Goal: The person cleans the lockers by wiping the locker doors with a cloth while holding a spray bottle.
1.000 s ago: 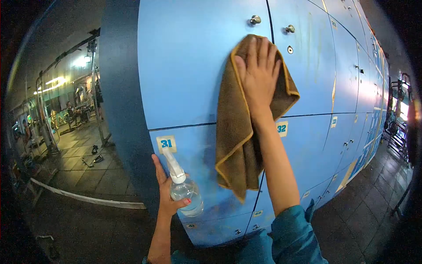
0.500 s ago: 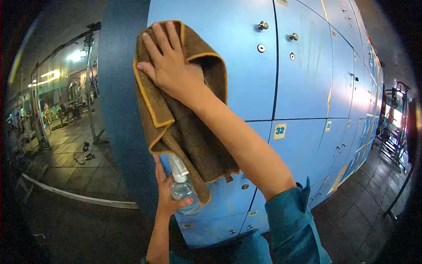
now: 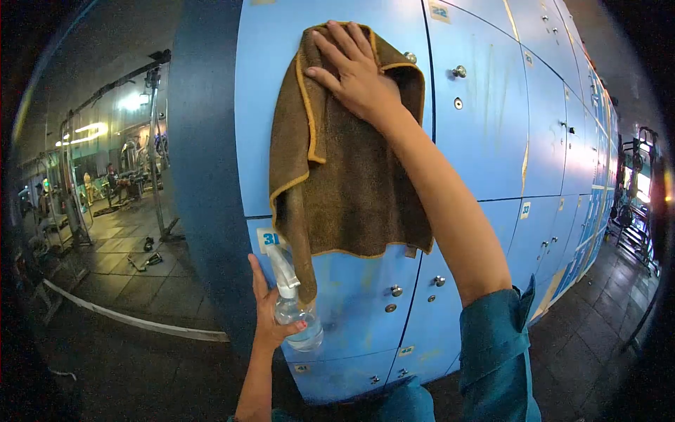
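My right hand (image 3: 358, 81) lies flat with its fingers extended, pressing a brown cloth (image 3: 358, 197) with yellow edging against a blue locker door (image 3: 260, 112). The cloth hangs down in folds below the palm and covers part of the door knob. Lower down, my left hand (image 3: 269, 316) is closed around a clear spray bottle (image 3: 302, 332) with a white spray head (image 3: 284, 274). Liquid shows inside the bottle. It is upright, slightly tilted, in front of the locker marked 31, and the cloth's lowest corner hangs beside its head.
More blue lockers (image 3: 478, 119) with knobs and locks run off to the right. A dark side panel (image 3: 207, 176) borders them on the left. Gym equipment (image 3: 116, 186) stands beyond it, and a rack (image 3: 633, 176) is at far right above the tiled floor (image 3: 590, 302).
My right hand has slid the cloth rightward over the door, away from its left edge. The number 31 label has come into sight. My left hand still holds the bottle in nearly the same place.
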Tool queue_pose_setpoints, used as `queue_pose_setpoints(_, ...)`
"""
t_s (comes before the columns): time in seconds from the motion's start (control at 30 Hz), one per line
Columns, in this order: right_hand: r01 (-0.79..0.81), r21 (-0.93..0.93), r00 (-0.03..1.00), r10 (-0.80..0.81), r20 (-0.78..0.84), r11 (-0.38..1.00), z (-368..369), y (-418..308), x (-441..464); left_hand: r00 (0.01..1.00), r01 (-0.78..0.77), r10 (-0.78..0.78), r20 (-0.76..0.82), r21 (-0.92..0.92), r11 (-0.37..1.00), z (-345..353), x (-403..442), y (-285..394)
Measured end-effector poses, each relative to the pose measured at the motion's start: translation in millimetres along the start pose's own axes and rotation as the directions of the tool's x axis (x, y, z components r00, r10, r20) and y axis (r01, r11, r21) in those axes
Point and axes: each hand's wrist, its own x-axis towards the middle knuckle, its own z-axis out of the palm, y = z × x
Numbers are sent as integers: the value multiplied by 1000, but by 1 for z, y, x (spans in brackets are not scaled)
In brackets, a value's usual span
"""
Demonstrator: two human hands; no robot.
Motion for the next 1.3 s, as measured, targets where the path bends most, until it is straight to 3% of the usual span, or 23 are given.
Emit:
queue_pose_setpoints(0.13,-148,-26,985,145,-95,989,-7,11,0,999,50,-49,18,-47,998,2,-2,3)
queue_pose_setpoints(0.17,-219,52,974,221,-44,974,-9,10,-1,999,53,-52,17,-39,998,2,-2,4)
queue_pose_setpoints(0.23,-243,-7,965,241,-100,970,2,11,4,1000,16,-16,-5,36,999,1,0,8)
queue_pose_setpoints(0.4,-309,-88,944,293,-153,947,25,-13,29,995,86,-86,48,-3,996,-3,-4,1)
queue_pose_setpoints(0.53,-211,-137,974,196,-114,968,48,-34,55,996,81,-81,37,-1,997,-2,-3,8)
queue_pose_setpoints(0.57,-204,-51,975,199,-96,978,53,-41,59,996,76,-76,37,2,997,-2,-2,8)
queue_pose_setpoints(0.67,-120,56,982,111,155,991,51,-71,64,998,45,-48,45,52,998,-5,-3,0)
queue_pose_setpoints(0.73,32,62,972,-46,232,998,59,-90,56,999,6,-11,43,104,995,-7,-1,3)
queue_pose_setpoints(0.8,246,-9,956,-241,165,969,75,-97,47,1000,-2,1,19,23,1000,-3,-1,-1)
queue_pose_setpoints(0.87,285,105,941,-299,160,953,75,-91,52,1000,-10,10,4,-18,1000,0,-2,-3)
queue_pose_setpoints(0.97,297,131,907,-323,270,946,54,-78,58,1000,-24,24,-1,-17,1000,-1,-1,-5)
queue_pose_setpoints(1.07,372,101,927,-375,10,923,61,-48,63,1000,-26,26,4,-21,999,-2,-1,-5)
queue_pose_setpoints(1.1,382,79,919,-388,77,921,48,-39,71,1000,-17,17,0,-27,999,-1,-2,-1)
queue_pose_setpoints(1.2,239,64,971,-238,-29,969,35,1,72,998,54,-53,28,-31,998,-3,-4,-2)
queue_pose_setpoints(1.27,81,-50,996,-79,49,995,23,29,74,997,77,-75,30,-43,996,-3,-6,-6)
queue_pose_setpoints(1.3,34,-115,999,-37,-24,993,18,38,71,998,68,-67,17,-58,996,-1,-6,-9)
